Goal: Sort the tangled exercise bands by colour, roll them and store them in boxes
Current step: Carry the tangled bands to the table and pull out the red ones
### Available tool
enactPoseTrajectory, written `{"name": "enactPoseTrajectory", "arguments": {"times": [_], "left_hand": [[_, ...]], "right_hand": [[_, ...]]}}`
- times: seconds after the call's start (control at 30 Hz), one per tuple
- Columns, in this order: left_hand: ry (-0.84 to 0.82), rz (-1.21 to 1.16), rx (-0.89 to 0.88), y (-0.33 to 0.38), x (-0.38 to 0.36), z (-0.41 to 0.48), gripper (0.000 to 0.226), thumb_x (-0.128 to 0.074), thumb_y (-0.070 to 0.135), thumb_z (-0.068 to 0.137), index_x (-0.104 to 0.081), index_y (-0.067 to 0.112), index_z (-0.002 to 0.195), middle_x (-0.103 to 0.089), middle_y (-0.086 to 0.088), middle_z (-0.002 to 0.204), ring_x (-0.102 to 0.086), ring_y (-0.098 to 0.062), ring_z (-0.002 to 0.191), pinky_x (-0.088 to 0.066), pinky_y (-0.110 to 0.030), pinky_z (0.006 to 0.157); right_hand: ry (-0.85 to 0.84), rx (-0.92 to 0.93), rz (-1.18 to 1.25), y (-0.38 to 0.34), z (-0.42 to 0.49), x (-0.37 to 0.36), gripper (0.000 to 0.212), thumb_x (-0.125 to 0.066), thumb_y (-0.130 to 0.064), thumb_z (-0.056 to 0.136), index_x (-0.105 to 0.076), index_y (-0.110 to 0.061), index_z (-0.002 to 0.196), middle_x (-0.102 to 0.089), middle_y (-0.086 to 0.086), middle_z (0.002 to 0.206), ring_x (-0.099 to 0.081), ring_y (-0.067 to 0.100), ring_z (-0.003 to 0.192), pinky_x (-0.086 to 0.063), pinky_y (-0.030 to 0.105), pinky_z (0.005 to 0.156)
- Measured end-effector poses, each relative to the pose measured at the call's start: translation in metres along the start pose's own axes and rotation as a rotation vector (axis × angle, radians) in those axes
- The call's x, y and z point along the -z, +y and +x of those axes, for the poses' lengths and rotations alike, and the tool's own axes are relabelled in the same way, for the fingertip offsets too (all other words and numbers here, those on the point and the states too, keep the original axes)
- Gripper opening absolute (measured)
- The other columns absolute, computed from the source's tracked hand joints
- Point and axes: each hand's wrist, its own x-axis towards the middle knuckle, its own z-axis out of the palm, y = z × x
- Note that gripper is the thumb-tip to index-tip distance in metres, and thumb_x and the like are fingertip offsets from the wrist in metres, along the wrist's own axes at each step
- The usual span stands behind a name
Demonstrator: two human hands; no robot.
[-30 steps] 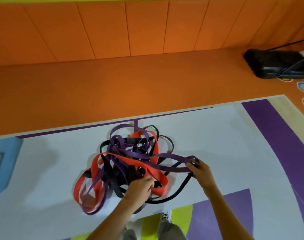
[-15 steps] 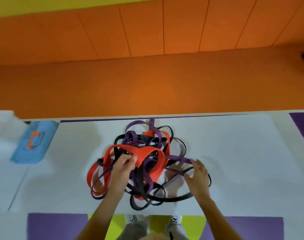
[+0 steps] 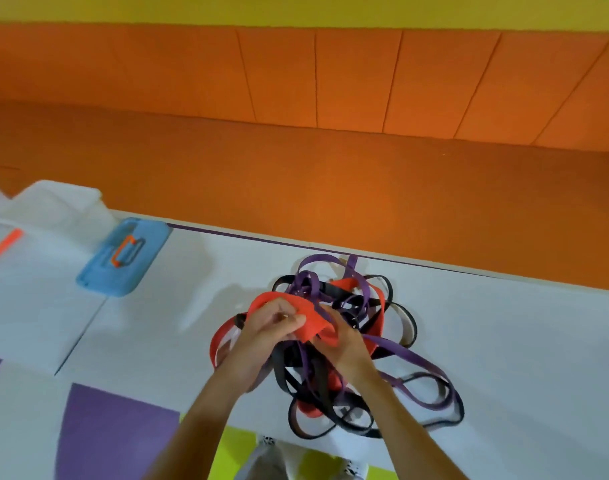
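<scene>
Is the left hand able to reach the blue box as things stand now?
Probably yes, after letting go: the left hand grips the red band, but only bare mat lies between it and the blue box.

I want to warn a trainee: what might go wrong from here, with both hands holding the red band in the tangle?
1. The red band, gripped by the left hand and right hand, weaves among purple bands and black bands; pulling may tighten the knot.
2. The whole pile may lift with it.
</scene>
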Motion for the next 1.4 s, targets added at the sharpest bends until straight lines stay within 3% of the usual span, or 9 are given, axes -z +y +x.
{"name": "enactPoseTrajectory", "arguments": {"times": [0.1, 0.2, 0.37, 0.53, 0.67, 0.87, 1.0, 1.17, 1.4], "left_hand": [[-0.038, 0.222, -0.093, 0.005, 0.014, 0.008, 0.019, -0.077, 0.034, 0.092, -0.07, 0.017, 0.089, -0.071, 0.004, 0.093, -0.069, -0.013, 0.089, -0.057, -0.025, 0.082], [0.013, 0.222, -0.081, -0.008, 0.026, 0.022, 0.012, -0.078, 0.032, 0.096, -0.073, 0.027, 0.106, -0.073, 0.004, 0.108, -0.072, -0.012, 0.1, -0.057, -0.028, 0.089], [-0.253, -0.001, 0.153, -0.046, 0.029, 0.047, 0.066, -0.072, -0.001, 0.09, -0.053, 0.034, 0.142, -0.063, 0.001, 0.141, -0.069, -0.013, 0.123, -0.059, -0.035, 0.1], [-0.344, 0.234, 0.099, -0.072, 0.008, 0.053, 0.059, -0.087, 0.013, 0.083, -0.054, 0.036, 0.126, -0.067, 0.007, 0.125, -0.067, -0.008, 0.116, -0.052, -0.034, 0.105], [-0.214, 0.213, 0.0, -0.066, 0.012, 0.062, 0.025, -0.081, 0.009, 0.093, -0.067, 0.0, 0.112, -0.077, -0.014, 0.101, -0.073, -0.017, 0.095, -0.054, -0.033, 0.09], [-0.076, 0.046, 0.003, -0.031, 0.063, 0.061, 0.049, -0.087, 0.043, 0.074, -0.07, 0.016, 0.112, -0.08, -0.005, 0.105, -0.077, -0.02, 0.102, -0.063, -0.031, 0.083], [0.036, -0.073, -0.008, -0.014, 0.086, 0.068, 0.036, -0.088, 0.038, 0.076, -0.074, 0.028, 0.107, -0.08, 0.0, 0.104, -0.077, -0.019, 0.102, -0.058, -0.042, 0.098], [0.116, -0.277, -0.08, 0.012, 0.109, 0.067, 0.03, -0.091, 0.031, 0.078, -0.076, 0.03, 0.104, -0.078, -0.008, 0.119, -0.073, -0.03, 0.119, -0.049, -0.053, 0.112], [0.207, -0.227, -0.192, 0.035, 0.115, 0.071, 0.026, -0.084, 0.017, 0.091, -0.069, 0.02, 0.112, -0.078, -0.003, 0.103, -0.075, -0.021, 0.099, -0.06, -0.041, 0.094]], "right_hand": [[0.238, -0.062, 0.0, -0.014, 0.004, 0.009, 0.024, -0.058, -0.02, 0.1, -0.071, -0.036, 0.087, -0.072, -0.013, 0.071, -0.066, 0.002, 0.063, -0.054, 0.034, 0.066], [0.327, -0.081, -0.013, -0.034, 0.004, 0.032, 0.038, -0.057, -0.002, 0.095, -0.07, -0.037, 0.086, -0.07, -0.014, 0.064, -0.062, 0.004, 0.056, -0.047, 0.022, 0.055], [0.472, -0.02, -0.018, -0.088, 0.009, 0.062, 0.063, -0.043, 0.007, 0.072, -0.075, -0.03, 0.111, -0.077, -0.01, 0.096, -0.071, 0.009, 0.083, -0.058, 0.03, 0.07], [0.512, 0.029, 0.095, -0.14, 0.014, 0.054, 0.066, -0.043, 0.001, 0.065, -0.075, -0.044, 0.102, -0.076, -0.016, 0.08, -0.068, 0.013, 0.065, -0.051, 0.023, 0.054], [0.443, 0.046, 0.112, -0.157, 0.013, 0.04, 0.059, -0.067, 0.006, 0.072, -0.074, -0.039, 0.109, -0.077, -0.015, 0.106, -0.072, 0.011, 0.103, -0.062, 0.04, 0.089], [0.147, -0.08, 0.191, -0.11, -0.008, 0.023, 0.08, -0.088, -0.049, 0.078, -0.045, -0.056, 0.146, -0.06, -0.024, 0.14, -0.05, -0.007, 0.134, -0.053, 0.02, 0.098], [0.013, -0.239, 0.14, -0.061, -0.017, -0.011, 0.072, -0.084, -0.035, 0.087, -0.042, -0.056, 0.142, -0.047, -0.025, 0.146, -0.042, 0.004, 0.144, -0.045, 0.013, 0.101], [0.186, -0.364, -0.381, 0.0, -0.035, -0.042, 0.082, -0.077, -0.027, 0.092, -0.03, -0.03, 0.16, -0.03, -0.001, 0.165, -0.024, 0.025, 0.156, -0.03, 0.041, 0.124], [0.298, -0.662, -0.487, 0.039, -0.059, -0.018, 0.096, -0.073, -0.028, 0.095, -0.008, -0.026, 0.166, -0.011, 0.01, 0.173, -0.01, 0.033, 0.159, -0.03, 0.054, 0.123]]}}
